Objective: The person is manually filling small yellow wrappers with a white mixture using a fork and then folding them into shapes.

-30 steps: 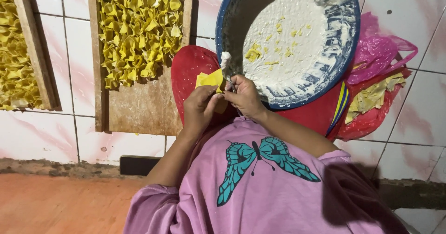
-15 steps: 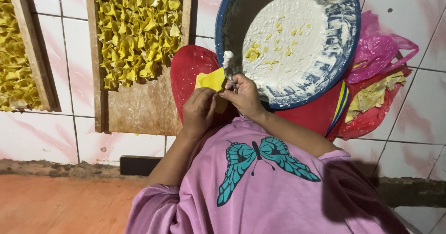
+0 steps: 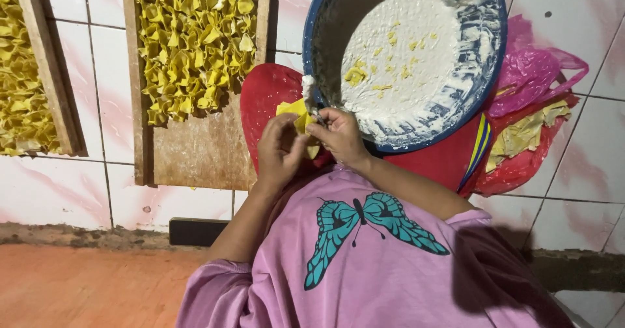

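Note:
Both my hands meet over a small yellow dough wrapper point(image 3: 294, 111) just below the rim of a large blue bowl point(image 3: 493, 74). My left hand point(image 3: 278, 151) cups the wrapper from the left. My right hand point(image 3: 338, 136) pinches its right side with the fingertips. The bowl holds a white paste with yellow scraps in it. A blob of the paste sits on the bowl's rim right above my fingers. I wear a pink shirt with a teal butterfly print.
A wooden tray point(image 3: 195, 152) at the left holds several folded yellow wrappers; a second tray point(image 3: 45, 67) lies at the far left. A red lid point(image 3: 263, 97) lies under my hands. Pink and red plastic bags point(image 3: 530, 74) with yellow wrappers sit at the right, on a tiled floor.
My hands have closed in on the wrapper, folding it smaller between the fingers. They stay at the same spot by the bowl's rim.

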